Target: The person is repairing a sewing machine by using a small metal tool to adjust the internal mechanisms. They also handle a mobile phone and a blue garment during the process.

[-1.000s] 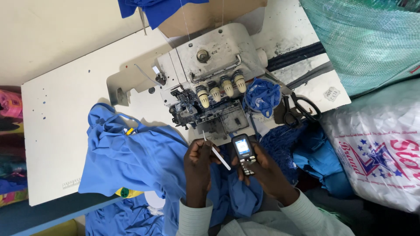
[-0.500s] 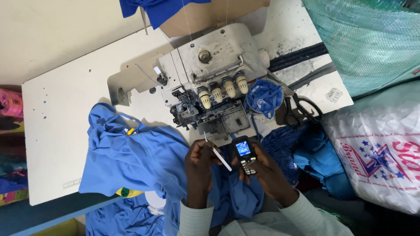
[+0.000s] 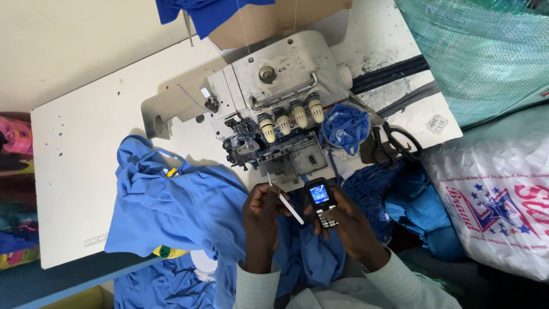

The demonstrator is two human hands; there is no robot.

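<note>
Two hands, mine, are raised close together over my lap, in front of a sewing machine (image 3: 274,103). My right hand (image 3: 349,226) is closed around a small black phone (image 3: 321,201), its lit screen facing up and the keypad under my thumb. The phone sits at the top of that grip, sticking out past my fingers toward the machine. My left hand (image 3: 262,220) is pinched shut on a thin white strip (image 3: 284,200), which slants from my fingertips down toward the phone and ends just beside it; whether the two touch I cannot tell.

Under both hands lies blue cloth (image 3: 183,206), bunched up and spreading away to the left of my left hand across the white table (image 3: 80,143). The table's near edge runs below and left of my left hand, and bare tabletop stretches well to the left and ahead of the cloth. Straight ahead of my hands the machine stands near. To the right of my right hand is more crumpled blue cloth, with black scissors (image 3: 394,143) beyond it near the table's right edge, and a large white printed bag (image 3: 492,212) farther right.
</note>
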